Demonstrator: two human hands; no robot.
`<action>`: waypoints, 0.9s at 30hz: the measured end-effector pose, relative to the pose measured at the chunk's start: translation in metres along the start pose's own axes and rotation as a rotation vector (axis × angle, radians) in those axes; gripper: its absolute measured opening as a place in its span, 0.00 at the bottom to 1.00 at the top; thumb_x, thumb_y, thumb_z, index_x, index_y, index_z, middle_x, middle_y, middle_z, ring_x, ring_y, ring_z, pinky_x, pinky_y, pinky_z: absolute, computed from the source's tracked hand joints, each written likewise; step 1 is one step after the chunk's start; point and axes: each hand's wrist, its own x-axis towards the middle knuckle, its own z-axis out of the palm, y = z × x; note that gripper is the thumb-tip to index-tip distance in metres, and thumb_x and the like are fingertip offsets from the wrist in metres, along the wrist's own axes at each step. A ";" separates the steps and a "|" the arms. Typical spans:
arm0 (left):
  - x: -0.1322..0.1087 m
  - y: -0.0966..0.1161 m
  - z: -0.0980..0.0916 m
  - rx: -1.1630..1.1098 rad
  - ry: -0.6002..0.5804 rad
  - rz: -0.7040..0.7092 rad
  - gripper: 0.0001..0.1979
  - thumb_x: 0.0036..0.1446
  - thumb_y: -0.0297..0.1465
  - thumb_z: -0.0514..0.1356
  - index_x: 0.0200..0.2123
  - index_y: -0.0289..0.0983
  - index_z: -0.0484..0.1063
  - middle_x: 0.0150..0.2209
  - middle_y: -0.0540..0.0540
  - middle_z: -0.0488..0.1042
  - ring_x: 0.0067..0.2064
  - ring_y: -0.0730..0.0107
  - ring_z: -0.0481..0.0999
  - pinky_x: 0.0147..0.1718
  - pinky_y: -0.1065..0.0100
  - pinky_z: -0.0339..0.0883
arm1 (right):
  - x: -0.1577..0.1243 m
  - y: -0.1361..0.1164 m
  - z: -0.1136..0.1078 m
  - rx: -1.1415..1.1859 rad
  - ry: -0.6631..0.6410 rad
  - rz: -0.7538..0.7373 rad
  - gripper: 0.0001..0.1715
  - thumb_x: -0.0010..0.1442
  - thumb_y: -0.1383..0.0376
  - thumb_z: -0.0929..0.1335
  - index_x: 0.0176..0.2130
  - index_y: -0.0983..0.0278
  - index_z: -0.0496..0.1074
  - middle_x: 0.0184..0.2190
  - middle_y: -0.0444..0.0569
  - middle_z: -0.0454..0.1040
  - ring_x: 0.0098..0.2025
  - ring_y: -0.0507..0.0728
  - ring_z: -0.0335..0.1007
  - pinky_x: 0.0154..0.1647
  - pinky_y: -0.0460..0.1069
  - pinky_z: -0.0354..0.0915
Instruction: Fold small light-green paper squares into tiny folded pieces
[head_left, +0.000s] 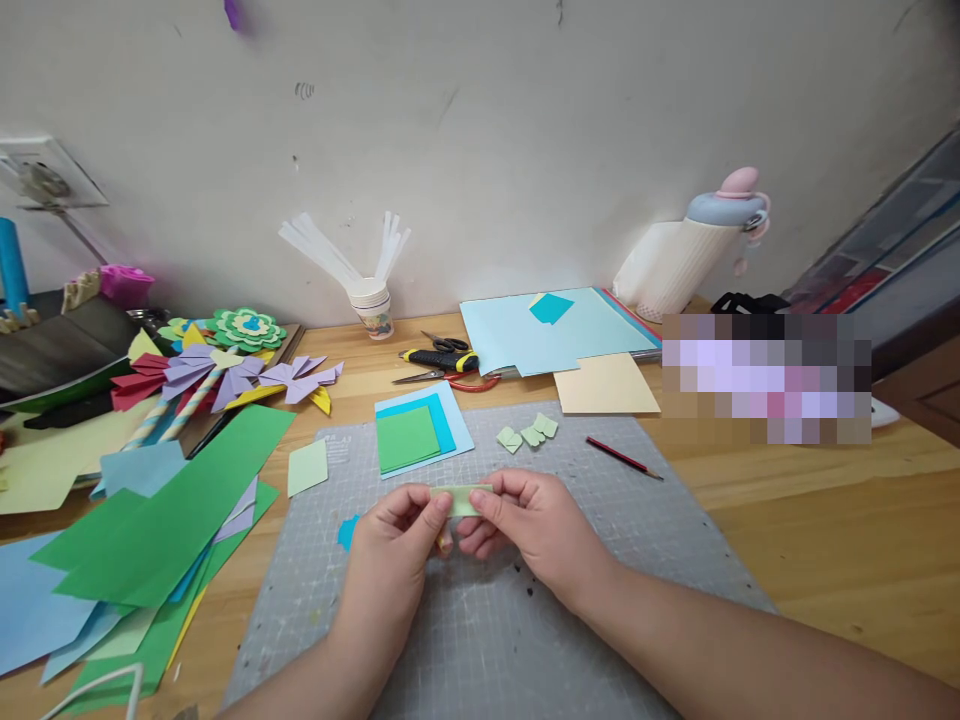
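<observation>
Between my two hands is a small strip of pale green paper [461, 503], held level above the grey cutting mat [480, 640]. My left hand [401, 545] pinches its left end between thumb and fingers. The right end is pinched by my right hand [536, 525]. Just beyond them lie small pale green paper pieces [532, 433]. A stack of green and blue paper squares [409, 437] sits at the mat's far edge. Partly behind my left hand is a blue paper scrap [347, 532]. A dark red pencil [624, 458] rests to the right.
Scissors [448, 343] and a black-yellow cutter [439, 360] lie behind the mat. Beyond them stands a paper cup with white strips [373, 307]. Green paper sheets [180, 530] and paper flowers [217, 370] crowd the left. A tumbler [686, 260] leans at the back right.
</observation>
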 end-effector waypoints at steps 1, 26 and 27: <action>0.000 0.000 0.000 0.001 -0.001 -0.002 0.16 0.43 0.41 0.67 0.24 0.35 0.68 0.16 0.56 0.67 0.20 0.79 0.64 0.22 0.77 0.59 | 0.000 0.000 0.000 -0.004 -0.003 0.000 0.20 0.49 0.52 0.72 0.29 0.68 0.71 0.21 0.47 0.77 0.23 0.52 0.75 0.27 0.46 0.70; -0.003 0.005 0.003 0.013 -0.038 0.060 0.15 0.47 0.40 0.65 0.22 0.36 0.67 0.17 0.55 0.66 0.22 0.77 0.65 0.24 0.75 0.60 | -0.004 -0.003 0.000 -0.066 -0.009 -0.043 0.20 0.51 0.51 0.70 0.29 0.66 0.71 0.20 0.46 0.76 0.24 0.53 0.74 0.28 0.48 0.70; -0.004 0.005 0.003 0.022 -0.039 0.080 0.14 0.47 0.39 0.64 0.23 0.36 0.68 0.18 0.55 0.67 0.22 0.77 0.65 0.24 0.74 0.60 | -0.004 -0.003 0.000 -0.075 -0.012 -0.051 0.19 0.52 0.51 0.70 0.29 0.66 0.70 0.20 0.45 0.76 0.24 0.52 0.74 0.28 0.47 0.70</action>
